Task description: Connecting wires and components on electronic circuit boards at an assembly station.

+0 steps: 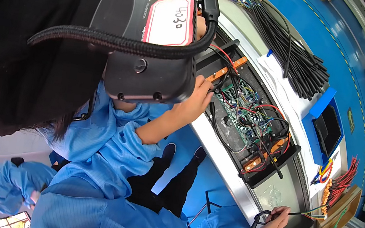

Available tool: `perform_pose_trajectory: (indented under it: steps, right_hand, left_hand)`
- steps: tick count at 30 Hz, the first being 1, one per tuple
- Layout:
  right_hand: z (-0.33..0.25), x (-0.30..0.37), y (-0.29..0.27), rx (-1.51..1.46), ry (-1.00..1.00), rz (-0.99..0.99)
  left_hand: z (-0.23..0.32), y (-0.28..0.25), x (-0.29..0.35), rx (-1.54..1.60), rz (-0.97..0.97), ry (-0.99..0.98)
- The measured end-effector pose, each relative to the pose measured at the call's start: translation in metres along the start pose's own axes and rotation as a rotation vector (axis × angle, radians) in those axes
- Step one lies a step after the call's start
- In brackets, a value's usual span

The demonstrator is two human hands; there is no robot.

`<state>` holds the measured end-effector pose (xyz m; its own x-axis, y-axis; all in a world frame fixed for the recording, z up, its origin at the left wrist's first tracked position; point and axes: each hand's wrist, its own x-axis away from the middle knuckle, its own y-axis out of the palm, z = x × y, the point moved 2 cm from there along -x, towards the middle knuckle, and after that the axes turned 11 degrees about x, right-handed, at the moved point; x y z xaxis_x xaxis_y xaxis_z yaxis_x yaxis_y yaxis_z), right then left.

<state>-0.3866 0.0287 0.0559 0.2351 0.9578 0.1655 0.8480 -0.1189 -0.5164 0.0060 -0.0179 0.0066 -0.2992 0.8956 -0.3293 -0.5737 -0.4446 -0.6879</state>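
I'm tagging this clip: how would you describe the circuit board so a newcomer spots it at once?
Start from the pale workbench slanting down through the picture's right half. On it sits an open black case, and the circuit board lies inside, between two orange strips. Its green, component-packed surface sets it apart from both strips.

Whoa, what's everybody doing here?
People in blue are around a bench of electronics. One hand is at the edge of an open black box with a wire-covered circuit board inside. Farther right, another hand holds a looped black cable. Someone close by wears a black device on their head. I can't be sure whose hands these are.
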Motion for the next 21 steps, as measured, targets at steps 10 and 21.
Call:
perform_pose_trajectory:
  steps: [10,21]
  right_hand:
    - [-0.002,-0.013,0.008,0.024,0.052,0.004]
    - [0.073,-0.095,-0.008,0.493,-0.116,0.085]
  left_hand:
    - [0.002,0.002,-0.004,-0.099,0.003,0.028]
    - [-0.004,0.010,-0.007,-0.168,0.048,0.127]
